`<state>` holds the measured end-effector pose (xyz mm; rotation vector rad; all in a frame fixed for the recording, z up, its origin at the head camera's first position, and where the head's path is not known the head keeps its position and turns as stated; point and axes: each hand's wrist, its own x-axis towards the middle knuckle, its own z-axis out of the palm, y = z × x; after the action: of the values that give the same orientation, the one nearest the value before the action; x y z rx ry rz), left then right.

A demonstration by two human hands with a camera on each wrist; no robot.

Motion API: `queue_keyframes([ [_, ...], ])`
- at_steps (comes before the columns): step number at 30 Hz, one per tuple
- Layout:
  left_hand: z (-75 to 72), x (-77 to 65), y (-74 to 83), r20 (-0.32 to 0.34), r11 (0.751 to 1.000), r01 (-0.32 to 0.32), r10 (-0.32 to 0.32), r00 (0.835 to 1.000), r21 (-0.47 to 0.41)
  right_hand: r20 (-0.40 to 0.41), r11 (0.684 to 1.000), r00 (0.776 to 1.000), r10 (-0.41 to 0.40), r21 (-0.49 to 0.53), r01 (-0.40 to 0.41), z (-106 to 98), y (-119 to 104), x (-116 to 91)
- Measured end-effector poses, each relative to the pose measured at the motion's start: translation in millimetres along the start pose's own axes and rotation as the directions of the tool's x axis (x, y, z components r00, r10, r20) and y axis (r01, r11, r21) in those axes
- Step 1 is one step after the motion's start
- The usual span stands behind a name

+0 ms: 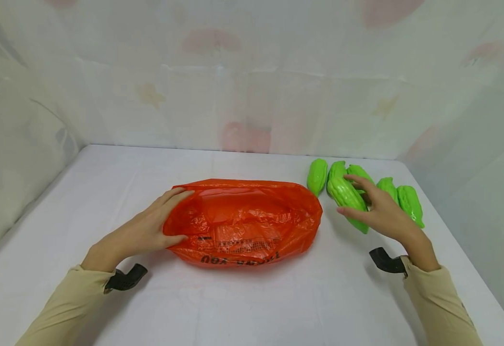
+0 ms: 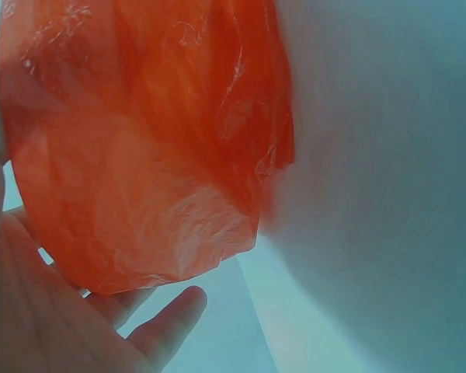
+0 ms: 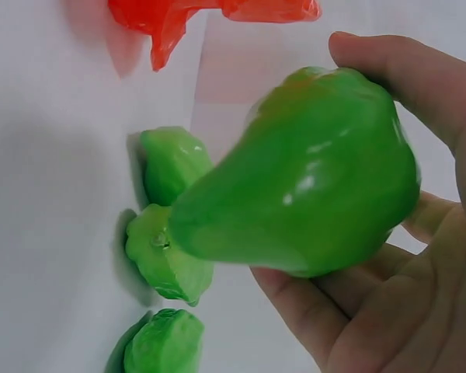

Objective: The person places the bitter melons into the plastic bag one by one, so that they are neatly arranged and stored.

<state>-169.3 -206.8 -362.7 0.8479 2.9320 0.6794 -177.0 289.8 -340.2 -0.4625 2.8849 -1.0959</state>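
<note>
An orange-red plastic bag point(image 1: 243, 221) with dark print lies on the table, its wide mouth facing up and toward me. My left hand point(image 1: 148, 228) is at the bag's left end, fingers and thumb spread apart against the mouth's edge. From the left wrist, the bag's film point(image 2: 140, 171) covers part of the left hand point(image 2: 54, 311). With thumb and fingers, my right hand point(image 1: 379, 211) holds a glossy green bitter melon point(image 1: 347, 194) to the right of the bag. The right wrist view shows this melon point(image 3: 311, 179) tilted, narrow end pointing left, above the others.
Several more bitter melons lie at the back right: one point(image 1: 317, 176) close to the bag's right corner, others point(image 1: 410, 204) beyond my right hand. Patterned pale cloth point(image 1: 252, 96) hangs behind and beside the white table point(image 1: 260, 307).
</note>
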Motion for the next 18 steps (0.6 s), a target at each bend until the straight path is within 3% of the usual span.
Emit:
queue_keyframes([
  [18, 0.4, -0.2, -2.0, -0.002, 1.0, -0.012, 0.012, 1.0, 0.002, -0.078, 0.993, 0.99, -0.114, 0.005, 0.115, 13, -32, -2],
])
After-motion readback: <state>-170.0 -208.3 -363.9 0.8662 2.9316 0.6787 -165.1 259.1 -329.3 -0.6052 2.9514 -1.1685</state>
